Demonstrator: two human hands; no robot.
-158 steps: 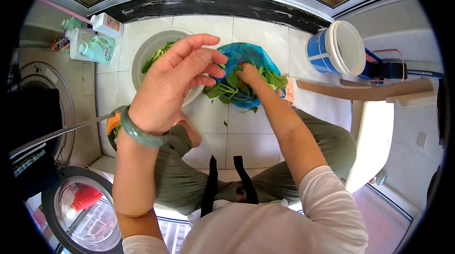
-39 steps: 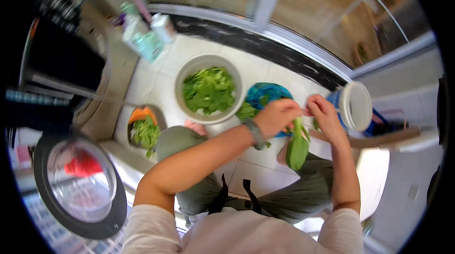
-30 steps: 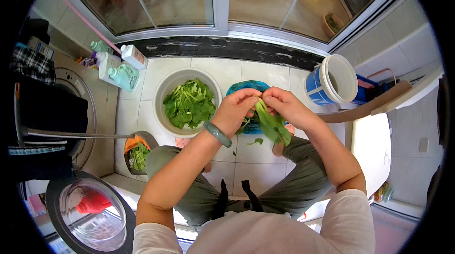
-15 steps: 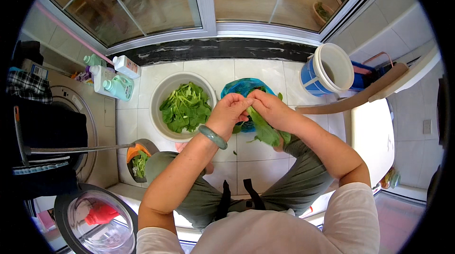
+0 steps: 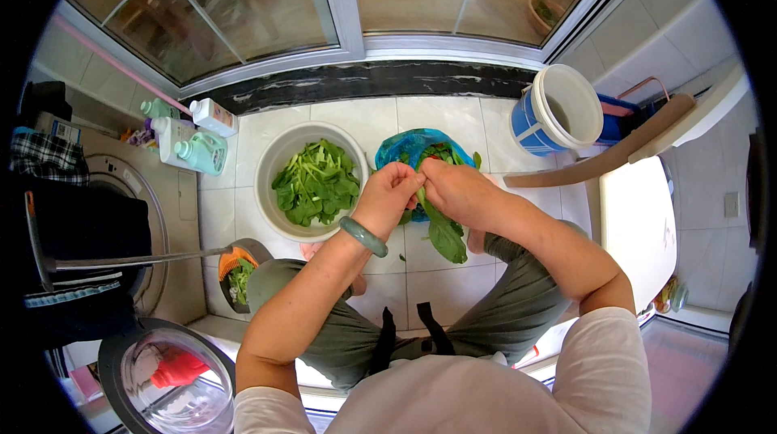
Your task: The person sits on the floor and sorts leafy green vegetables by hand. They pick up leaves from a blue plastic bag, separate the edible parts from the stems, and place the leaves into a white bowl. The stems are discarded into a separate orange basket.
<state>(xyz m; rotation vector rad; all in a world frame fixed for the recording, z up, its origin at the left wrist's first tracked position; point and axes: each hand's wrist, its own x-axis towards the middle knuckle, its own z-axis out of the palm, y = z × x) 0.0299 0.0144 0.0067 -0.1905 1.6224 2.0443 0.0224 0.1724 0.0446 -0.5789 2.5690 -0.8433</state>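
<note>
My left hand (image 5: 388,196), with a green bangle (image 5: 363,236) on its wrist, is closed in a pinch. Its fingertips meet those of my right hand (image 5: 455,192), which is closed around the stem of a leafy green (image 5: 446,238). The broad leaf hangs down below the hands; the pinched stem end is mostly hidden by fingers. Right under my hands, a blue plastic bag (image 5: 392,148) on the floor holds more greens. To its left stands a pale round basin (image 5: 265,191) with a heap of picked green leaves (image 5: 317,183).
At the left, a dustpan (image 5: 257,251) holds leaf scraps beside an orange brush. Several detergent bottles (image 5: 202,152) stand by the washing machine (image 5: 180,215). A blue-and-white bucket (image 5: 541,131) is at the far right, near a chair (image 5: 635,228). Glass doors (image 5: 356,5) close off the far side.
The leaf has swung down and a little left, hanging more freely below my right hand. Both hands stay together over the bag, with the right fingers slightly shifted.
</note>
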